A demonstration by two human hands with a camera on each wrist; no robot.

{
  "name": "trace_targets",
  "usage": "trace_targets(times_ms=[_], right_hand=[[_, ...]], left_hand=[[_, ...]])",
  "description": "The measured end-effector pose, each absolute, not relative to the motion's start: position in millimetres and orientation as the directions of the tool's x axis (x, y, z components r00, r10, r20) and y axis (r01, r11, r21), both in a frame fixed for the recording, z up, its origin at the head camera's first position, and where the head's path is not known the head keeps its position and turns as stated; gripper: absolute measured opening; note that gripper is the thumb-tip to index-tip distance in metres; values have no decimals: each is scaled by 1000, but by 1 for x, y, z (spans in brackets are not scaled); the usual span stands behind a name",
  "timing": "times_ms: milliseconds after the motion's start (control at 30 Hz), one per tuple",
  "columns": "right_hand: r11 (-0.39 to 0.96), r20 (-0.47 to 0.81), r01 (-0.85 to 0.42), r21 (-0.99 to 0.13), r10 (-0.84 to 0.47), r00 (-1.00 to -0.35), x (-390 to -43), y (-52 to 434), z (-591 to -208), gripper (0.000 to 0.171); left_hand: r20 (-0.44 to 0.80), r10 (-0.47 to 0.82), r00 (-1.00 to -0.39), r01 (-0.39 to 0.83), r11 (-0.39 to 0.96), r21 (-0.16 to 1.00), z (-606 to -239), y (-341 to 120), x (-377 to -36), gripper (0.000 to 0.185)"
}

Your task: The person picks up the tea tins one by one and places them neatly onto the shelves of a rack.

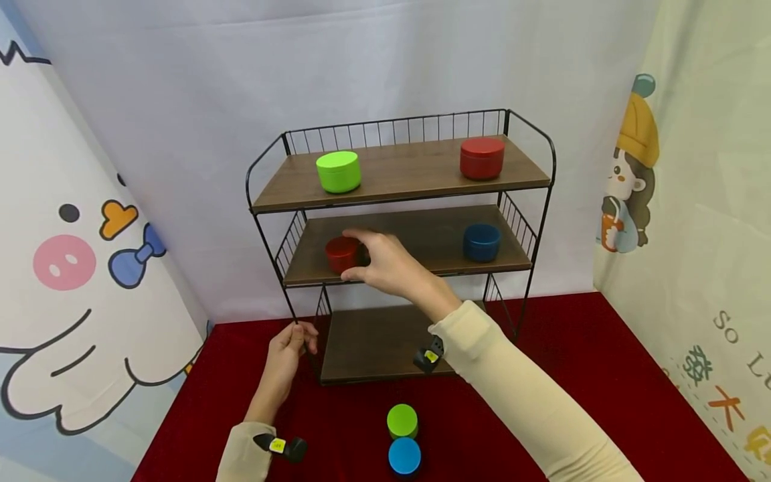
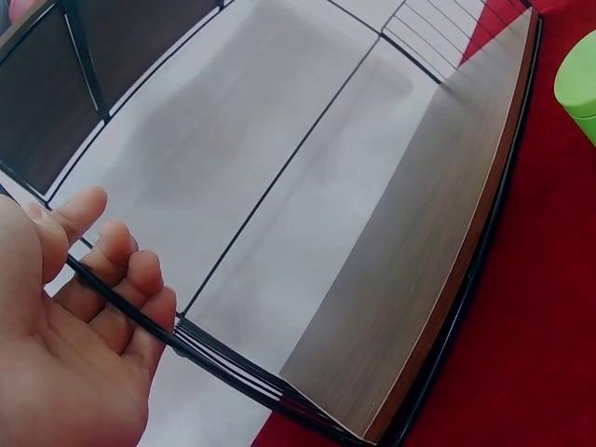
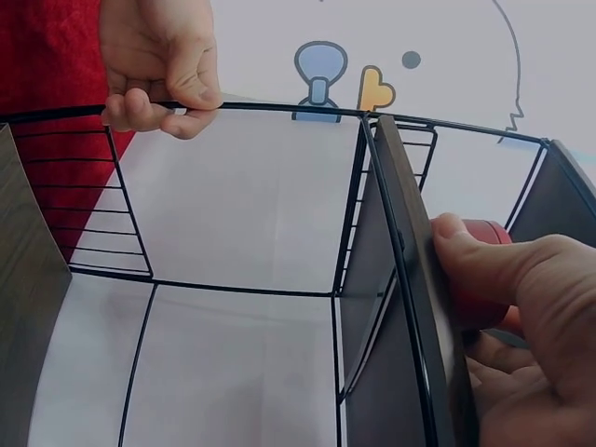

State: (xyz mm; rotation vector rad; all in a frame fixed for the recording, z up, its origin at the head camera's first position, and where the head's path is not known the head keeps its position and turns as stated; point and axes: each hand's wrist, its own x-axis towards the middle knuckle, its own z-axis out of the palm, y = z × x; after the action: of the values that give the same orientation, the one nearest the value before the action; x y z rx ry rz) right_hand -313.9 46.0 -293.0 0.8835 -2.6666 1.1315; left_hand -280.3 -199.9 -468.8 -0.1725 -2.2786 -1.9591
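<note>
A black wire rack [image 1: 545,201] with three wooden shelves stands on a red cloth. My right hand [image 1: 376,258] grips a small red tin [image 1: 340,253] at the left of the middle shelf; in the right wrist view the thumb [image 3: 475,261] curls over the red tin [image 3: 486,233]. My left hand [image 1: 293,341] holds the rack's front left leg near the bottom, fingers [image 2: 126,279] curled round the thin black wire. A green tin [image 1: 338,171] and a red tin [image 1: 482,158] sit on the top shelf, a dark blue tin [image 1: 481,242] at the middle shelf's right.
On the red cloth [image 1: 602,375] in front of the rack stand a green tin [image 1: 401,420] and a blue tin [image 1: 404,456], close together. The bottom shelf [image 1: 373,345] holds nothing. Printed fabric panels wall in the left, back and right sides.
</note>
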Motion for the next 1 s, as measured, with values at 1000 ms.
trace_targets(times_ms=[1000], right_hand=[[417,486,-628,-657,-403,-775,-270,81,-307,74]], left_hand=[[188,-1,-982,185,153,971,-470,-199,-281,47]])
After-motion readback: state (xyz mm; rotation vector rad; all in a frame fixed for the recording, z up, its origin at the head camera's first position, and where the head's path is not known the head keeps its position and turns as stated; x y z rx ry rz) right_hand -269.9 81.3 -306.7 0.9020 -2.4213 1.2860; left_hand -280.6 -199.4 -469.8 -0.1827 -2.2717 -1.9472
